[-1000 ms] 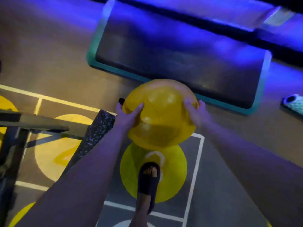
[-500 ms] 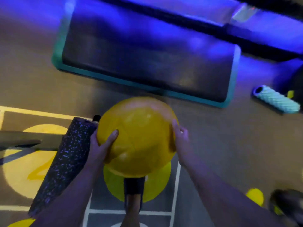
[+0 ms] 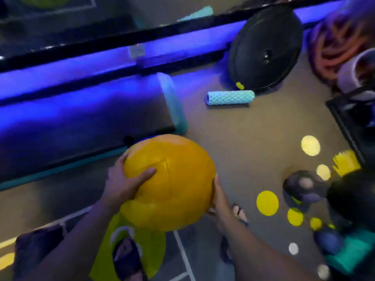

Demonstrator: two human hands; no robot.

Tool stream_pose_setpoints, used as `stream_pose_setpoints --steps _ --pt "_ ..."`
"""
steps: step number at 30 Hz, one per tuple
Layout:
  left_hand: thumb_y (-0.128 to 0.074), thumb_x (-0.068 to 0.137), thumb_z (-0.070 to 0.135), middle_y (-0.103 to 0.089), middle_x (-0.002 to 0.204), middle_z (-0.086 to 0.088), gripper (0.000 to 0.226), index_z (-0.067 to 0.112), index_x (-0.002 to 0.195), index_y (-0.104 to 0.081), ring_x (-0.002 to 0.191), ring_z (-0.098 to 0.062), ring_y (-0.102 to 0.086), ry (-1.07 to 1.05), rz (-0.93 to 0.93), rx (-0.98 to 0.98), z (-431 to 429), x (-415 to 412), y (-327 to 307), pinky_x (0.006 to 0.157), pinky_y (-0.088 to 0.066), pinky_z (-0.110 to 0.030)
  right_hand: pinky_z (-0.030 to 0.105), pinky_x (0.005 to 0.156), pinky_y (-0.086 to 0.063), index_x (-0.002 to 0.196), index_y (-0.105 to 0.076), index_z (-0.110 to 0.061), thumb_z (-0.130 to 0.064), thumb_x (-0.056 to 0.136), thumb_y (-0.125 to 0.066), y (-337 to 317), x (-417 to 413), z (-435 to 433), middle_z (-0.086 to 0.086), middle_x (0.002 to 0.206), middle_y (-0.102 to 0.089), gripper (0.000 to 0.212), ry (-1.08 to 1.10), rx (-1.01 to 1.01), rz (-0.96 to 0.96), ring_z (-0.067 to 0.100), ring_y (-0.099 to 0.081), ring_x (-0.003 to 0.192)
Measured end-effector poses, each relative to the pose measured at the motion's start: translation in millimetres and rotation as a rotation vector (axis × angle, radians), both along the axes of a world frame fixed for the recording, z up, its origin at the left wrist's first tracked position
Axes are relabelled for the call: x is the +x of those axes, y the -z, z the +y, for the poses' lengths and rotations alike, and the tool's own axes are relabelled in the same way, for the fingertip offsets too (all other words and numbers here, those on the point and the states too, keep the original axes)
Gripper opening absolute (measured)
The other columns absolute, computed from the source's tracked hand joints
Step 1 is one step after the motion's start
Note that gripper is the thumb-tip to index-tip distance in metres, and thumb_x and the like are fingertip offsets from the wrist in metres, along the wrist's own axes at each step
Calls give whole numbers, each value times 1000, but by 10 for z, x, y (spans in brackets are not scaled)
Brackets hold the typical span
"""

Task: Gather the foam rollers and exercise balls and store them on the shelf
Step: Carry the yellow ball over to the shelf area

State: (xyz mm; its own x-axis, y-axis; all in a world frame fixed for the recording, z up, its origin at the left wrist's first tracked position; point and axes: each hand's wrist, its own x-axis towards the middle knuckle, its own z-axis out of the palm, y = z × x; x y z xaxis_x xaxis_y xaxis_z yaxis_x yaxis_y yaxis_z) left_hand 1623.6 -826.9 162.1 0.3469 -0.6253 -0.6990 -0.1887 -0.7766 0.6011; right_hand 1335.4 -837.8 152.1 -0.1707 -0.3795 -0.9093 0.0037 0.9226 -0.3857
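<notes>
A large yellow exercise ball (image 3: 170, 183) is held between both hands at chest height over the floor. My left hand (image 3: 125, 182) grips its left side with the thumb laid across the top. My right hand (image 3: 220, 197) cups its right underside, with the fingers mostly hidden. A dark speckled foam roller (image 3: 36, 248) shows under my left forearm at the bottom left. On the floor ahead lies a teal ridged foam roller (image 3: 230, 97). A dark ball (image 3: 304, 186) and a blue ball (image 3: 326, 240) sit on the floor to the right.
A black step platform with a teal edge (image 3: 174, 102) lies to the left under blue light. A big black disc (image 3: 265, 49) leans behind the teal roller. A dark rack frame (image 3: 345, 122) and coiled ropes (image 3: 334, 43) stand at the right. My sandalled feet (image 3: 127, 258) are below.
The view has swung to the right while both hands keep the yellow ball. The teal roller, black disc, balls and rack have come into view.
</notes>
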Motion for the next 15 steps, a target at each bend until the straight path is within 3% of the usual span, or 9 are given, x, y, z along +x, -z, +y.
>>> stream_pose_setpoints --steps 2,4,5,7,9,12,15 --pt "-73 30 94 -35 155 -11 145 37 156 -29 141 -36 -41 34 -3 -18 -479 -554 -138 117 -37 -59 33 68 -51 139 -53 -35 -93 67 -47 -134 -520 -312 -4 130 -64 93 51 -16 -13 20 -64 105" --pt "-71 26 97 -34 156 -10 150 36 156 -30 142 -37 -40 71 11 -37 -921 -1117 -191 117 -35 -60 28 61 -48 129 -59 -34 -81 85 -41 -302 -1093 -647 -4 121 -67 68 83 -35 -10 12 -63 92" --pt "-70 24 99 -35 156 -10 151 38 155 -29 142 -37 -40 98 19 -43 -1127 -1423 -218 117 -35 -61 30 65 -53 124 -60 -35 -82 83 -40 -371 -1403 -808 -4 118 -67 66 93 -58 -1 13 -63 93" --pt "-71 25 99 -35 156 -9 148 42 154 -29 141 -37 -41 135 66 -57 -1493 -2063 -228 116 -37 -62 45 92 -55 119 -62 -35 -97 62 -45 -450 -2055 -1121 -4 125 -67 86 102 -93 59 19 -64 108" --pt "-74 27 97 -36 155 -8 146 41 154 -29 139 -34 -44 158 105 -85 -1792 -2717 -262 115 -40 -60 53 108 -46 134 -55 -32 -103 55 -48 -415 -2706 -1369 -3 135 -61 106 138 -117 135 25 -58 123" --pt "-72 31 98 -40 154 -5 143 41 154 -29 139 -32 -46 230 133 -105 -2143 -3640 -276 114 -41 -58 55 107 -46 129 -56 -25 -96 64 -53 -454 -3567 -1672 0 128 -63 96 236 -150 221 29 -58 120" --pt "-71 31 99 -38 156 -5 145 38 155 -28 140 -30 -44 286 167 -102 -2418 -4386 -252 116 -40 -56 57 103 -49 135 -57 -27 -103 50 -55 -277 -4403 -1815 -1 130 -66 113 330 -190 236 29 -63 115"
